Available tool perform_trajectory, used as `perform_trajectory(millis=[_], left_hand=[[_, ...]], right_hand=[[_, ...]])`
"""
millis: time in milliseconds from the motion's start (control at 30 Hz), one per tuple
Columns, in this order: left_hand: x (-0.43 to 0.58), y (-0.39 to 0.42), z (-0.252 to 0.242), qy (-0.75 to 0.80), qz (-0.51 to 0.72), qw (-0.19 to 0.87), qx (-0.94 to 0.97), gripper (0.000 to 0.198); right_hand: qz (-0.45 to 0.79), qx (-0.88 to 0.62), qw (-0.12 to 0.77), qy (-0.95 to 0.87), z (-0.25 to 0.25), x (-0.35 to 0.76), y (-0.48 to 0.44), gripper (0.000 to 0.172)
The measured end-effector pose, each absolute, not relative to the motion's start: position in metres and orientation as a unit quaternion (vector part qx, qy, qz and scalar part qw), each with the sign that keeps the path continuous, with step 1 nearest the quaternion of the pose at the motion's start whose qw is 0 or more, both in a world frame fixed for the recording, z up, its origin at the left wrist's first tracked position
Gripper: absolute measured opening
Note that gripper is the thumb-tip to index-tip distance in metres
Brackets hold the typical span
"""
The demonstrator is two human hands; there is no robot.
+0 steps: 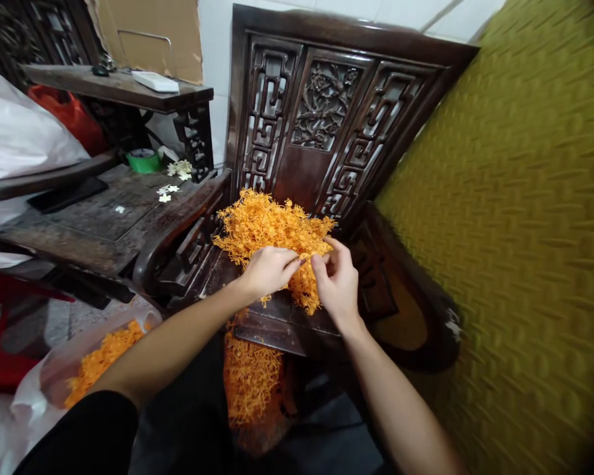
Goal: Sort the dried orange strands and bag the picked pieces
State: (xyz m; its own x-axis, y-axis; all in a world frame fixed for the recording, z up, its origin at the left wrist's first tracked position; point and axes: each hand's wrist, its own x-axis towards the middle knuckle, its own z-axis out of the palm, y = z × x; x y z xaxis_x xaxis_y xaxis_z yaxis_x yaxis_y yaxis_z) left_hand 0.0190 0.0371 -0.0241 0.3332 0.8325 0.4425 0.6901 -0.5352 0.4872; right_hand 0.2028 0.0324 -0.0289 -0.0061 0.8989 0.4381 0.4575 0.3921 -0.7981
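Note:
A heap of orange plastic flower sprigs [272,221] lies on the seat of a dark carved wooden chair [297,326]. My left hand [271,272] is at the near side of the heap, thumb and fingers pinched together on a small orange sprig. Just to its right, my right hand [338,282] has its thumb and curled fingers closed on the orange sprigs too. The fingertips of both hands almost meet. What exactly lies between them is small and partly hidden by the fingers.
A clear bag of orange pieces [252,382] sits below the seat, and another bag [101,359] is at lower left. The side table [94,224] holds green tape [144,160], pale flower pieces [179,169] and a dark phone-like slab [69,195]. A yellow textured surface [515,218] borders the right.

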Motion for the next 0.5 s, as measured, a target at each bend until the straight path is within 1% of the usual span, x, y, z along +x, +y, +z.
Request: perform_trajectory(millis=[67,100,200,233,300,400,467,500], left_hand=[[0.023,0.031,-0.023,0.474,0.329,0.082,0.813,0.041],[0.024,0.029,-0.021,0.474,0.329,0.073,0.814,0.043],[0.024,0.024,-0.014,0.470,0.330,0.077,0.815,0.046],[0.023,0.023,-0.012,0.468,0.332,0.098,0.813,0.046],[0.021,0.022,-0.006,0.467,0.334,0.176,0.800,0.045],[0.015,0.023,0.001,0.467,0.345,0.318,0.750,0.041],[0.010,0.024,0.004,0.465,0.362,0.374,0.715,0.036],[0.008,0.025,0.004,0.465,0.371,0.391,0.702,0.034]], right_hand=[[0.191,-0.515,0.510,-0.662,-0.027,0.199,0.028,0.033],[0.204,-0.515,0.519,-0.651,-0.026,0.199,0.026,0.029],[0.285,-0.510,0.541,-0.605,-0.028,0.200,0.030,0.028],[0.308,-0.510,0.545,-0.590,-0.030,0.202,0.034,0.027],[0.325,-0.514,0.572,-0.550,-0.035,0.209,0.047,0.025],[0.329,-0.526,0.653,-0.435,-0.040,0.228,0.071,0.022],[0.373,-0.512,0.677,-0.376,-0.042,0.240,0.081,0.025],[0.408,-0.497,0.675,-0.363,-0.042,0.245,0.082,0.028]])
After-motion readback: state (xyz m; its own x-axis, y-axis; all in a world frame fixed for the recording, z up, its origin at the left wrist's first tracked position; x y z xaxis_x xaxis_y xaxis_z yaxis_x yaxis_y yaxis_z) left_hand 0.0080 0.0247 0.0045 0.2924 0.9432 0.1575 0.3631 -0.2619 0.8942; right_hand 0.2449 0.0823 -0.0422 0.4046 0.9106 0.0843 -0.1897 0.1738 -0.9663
